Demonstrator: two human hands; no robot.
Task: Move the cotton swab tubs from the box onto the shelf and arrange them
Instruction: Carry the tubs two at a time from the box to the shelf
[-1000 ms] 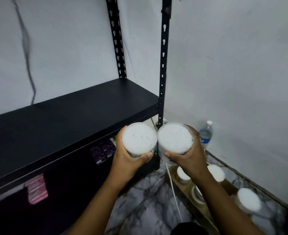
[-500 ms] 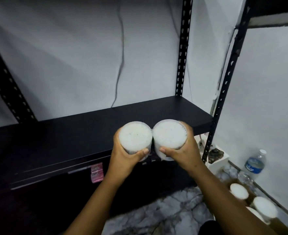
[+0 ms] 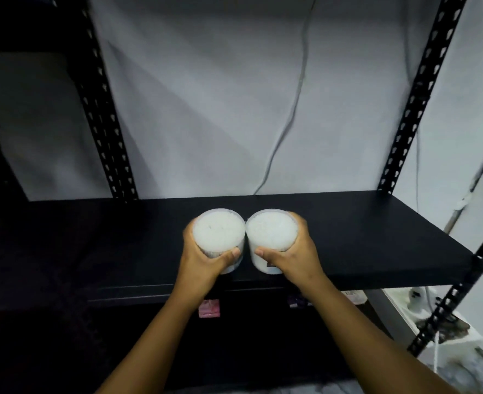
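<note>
Two round clear tubs packed with white cotton swabs are side by side, touching, over the front part of the black shelf [image 3: 362, 231]. My left hand [image 3: 203, 260] grips the left tub [image 3: 219, 233] from its left side, thumb across the front. My right hand [image 3: 294, 255] grips the right tub [image 3: 271, 231] from its right side. Whether the tub bases rest on the shelf board I cannot tell. The box is out of view.
Black perforated uprights stand at the back left [image 3: 104, 115] and back right [image 3: 416, 100], with another front post at the right [image 3: 456, 294]. A grey cable [image 3: 291, 109] hangs down the white wall. Small pink packets [image 3: 209, 307] sit on the lower shelf.
Both hands carried the two tubs up and left from beside the shelf's right post to over the shelf board. The view swung left, so the box and bottle on the floor left the frame.
</note>
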